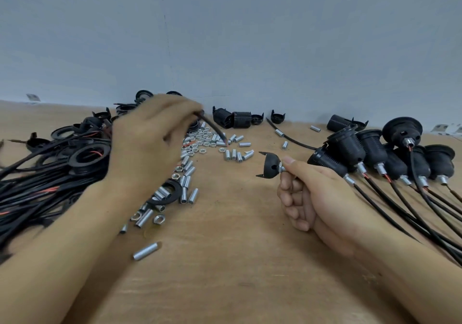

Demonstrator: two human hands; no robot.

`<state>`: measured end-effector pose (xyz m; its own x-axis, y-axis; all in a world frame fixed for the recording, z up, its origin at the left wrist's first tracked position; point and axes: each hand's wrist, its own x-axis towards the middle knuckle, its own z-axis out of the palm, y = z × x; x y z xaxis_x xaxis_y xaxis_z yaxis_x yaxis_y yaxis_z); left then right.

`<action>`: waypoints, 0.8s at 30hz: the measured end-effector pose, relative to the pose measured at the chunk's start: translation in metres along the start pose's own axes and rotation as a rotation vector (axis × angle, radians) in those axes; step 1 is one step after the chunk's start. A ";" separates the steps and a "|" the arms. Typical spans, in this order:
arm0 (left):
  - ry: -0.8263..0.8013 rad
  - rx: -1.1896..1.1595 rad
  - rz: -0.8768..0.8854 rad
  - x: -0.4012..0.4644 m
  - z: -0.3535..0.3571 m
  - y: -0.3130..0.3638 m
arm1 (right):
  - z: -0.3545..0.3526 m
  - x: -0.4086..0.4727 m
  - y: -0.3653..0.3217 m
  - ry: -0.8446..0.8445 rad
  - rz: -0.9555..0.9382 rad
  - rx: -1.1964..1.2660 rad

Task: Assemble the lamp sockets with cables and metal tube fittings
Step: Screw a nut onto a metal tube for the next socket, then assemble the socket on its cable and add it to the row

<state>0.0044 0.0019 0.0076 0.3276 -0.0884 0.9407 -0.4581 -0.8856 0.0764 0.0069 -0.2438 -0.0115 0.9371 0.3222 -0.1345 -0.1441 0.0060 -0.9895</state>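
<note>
Left hand [152,133] pinching a limp black cable [213,130] near its tip, right hand [312,196] gripping light socket cap [270,165] by its stiff metal tube.

A wooden table [237,261] carries black cables [30,188] at its left edge, metal tubes [186,173] and nuts [203,138] mid-table, assembled sockets [370,153] at its right edge.
</note>
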 end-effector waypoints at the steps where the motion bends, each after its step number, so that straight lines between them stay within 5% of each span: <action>1: 0.006 -0.044 0.080 -0.004 0.003 0.012 | 0.000 0.000 0.000 0.001 -0.005 0.008; 6: 0.003 -0.327 0.168 -0.018 0.017 0.058 | -0.007 0.001 -0.005 -0.057 -0.067 0.165; 10: 0.022 -0.639 -0.275 -0.018 0.020 0.070 | -0.015 -0.002 -0.008 -0.284 -0.178 0.288; 14: -0.016 -1.066 -0.704 -0.019 0.022 0.079 | -0.008 -0.003 -0.003 -0.371 -0.188 0.156; 18: -0.180 -1.226 -0.709 -0.020 0.019 0.079 | -0.005 -0.002 0.003 -0.241 -0.244 -0.042; 24: -0.307 -1.147 -0.600 -0.020 0.015 0.077 | -0.010 -0.001 0.002 -0.260 -0.285 -0.182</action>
<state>-0.0251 -0.0718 -0.0099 0.8247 -0.0550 0.5628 -0.5610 0.0464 0.8265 0.0083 -0.2534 -0.0141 0.8163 0.5602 0.1407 0.1897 -0.0300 -0.9814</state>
